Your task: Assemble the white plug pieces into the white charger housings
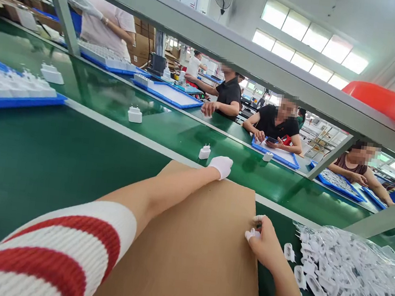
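My left hand (221, 167), in a white glove, stretches over the strip at the edge of the green conveyor belt (170, 135). Its fingers are closed, and anything in them is hidden. Just beyond it to the left stands a white plug charger (204, 152), prongs up, apart from the hand. My right hand (262, 237) is by the right edge of a brown cardboard sheet (200, 244). White covers show on its fingertips; thumb and forefinger are curled but apart, with nothing plainly held between them.
Other chargers stand on the belt, one (135, 114) farther left and another (267, 156) to the right. White plastic housings (346, 281) spill from a clear bag at right. A blue tray (19, 102) of chargers lies left. Several co-workers sit opposite, beyond a grey metal frame (198, 28).
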`<state>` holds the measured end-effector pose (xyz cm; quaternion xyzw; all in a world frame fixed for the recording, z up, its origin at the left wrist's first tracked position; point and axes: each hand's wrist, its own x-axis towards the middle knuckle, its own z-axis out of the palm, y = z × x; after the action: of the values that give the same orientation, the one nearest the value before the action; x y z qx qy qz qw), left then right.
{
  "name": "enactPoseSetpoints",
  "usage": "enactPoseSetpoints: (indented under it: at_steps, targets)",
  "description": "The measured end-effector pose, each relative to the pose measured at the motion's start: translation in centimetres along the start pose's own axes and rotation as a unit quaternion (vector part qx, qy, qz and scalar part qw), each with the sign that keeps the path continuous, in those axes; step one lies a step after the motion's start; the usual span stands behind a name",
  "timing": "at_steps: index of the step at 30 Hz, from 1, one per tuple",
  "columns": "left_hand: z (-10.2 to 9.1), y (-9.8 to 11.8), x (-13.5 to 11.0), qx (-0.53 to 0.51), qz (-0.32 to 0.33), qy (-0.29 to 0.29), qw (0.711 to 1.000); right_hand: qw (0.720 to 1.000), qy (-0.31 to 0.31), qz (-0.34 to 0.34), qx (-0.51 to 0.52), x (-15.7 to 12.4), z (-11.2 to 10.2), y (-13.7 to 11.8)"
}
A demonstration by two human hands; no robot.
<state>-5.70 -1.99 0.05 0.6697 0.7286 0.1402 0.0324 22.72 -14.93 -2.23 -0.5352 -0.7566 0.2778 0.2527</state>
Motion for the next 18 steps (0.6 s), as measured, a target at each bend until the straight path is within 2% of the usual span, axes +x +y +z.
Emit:
enactPoseSetpoints:
  at_steps: [4, 9, 11, 13, 15, 18]
  targets:
    - [-0.4, 3.1, -3.2, -0.019, 0.053, 0.010, 0.998, 0.998, -0.028, -0.002, 0.047, 0.0, 0.3, 0.1]
    - [0.6, 7.0, -7.3, -0.064, 0.114, -0.055, 0.990, 0.999, 0.015, -0.008, 0.041, -0.2, 0.0, -0.4]
    - [1.3, 7.4, -8.2, -0.094, 0.151, -0.094, 0.980, 0.997, -0.022, 0.002, 0.074, -0.5, -0.6, -0.4]
    - [2.1, 7.1, -8.5, -0.112, 0.214, -0.120, 0.963, 0.988, -0.083, 0.023, 0.131, -0.5, -1.0, -0.5]
    - [2.8, 6.6, -8.5, -0.165, 0.189, -0.096, 0.963, 0.982, -0.105, 0.040, 0.150, -0.2, -1.1, -0.4]
    - [2.9, 6.1, -8.7, -0.192, 0.135, -0.096, 0.967, 0.980, -0.093, 0.077, 0.156, 0.4, -1.2, -0.4]
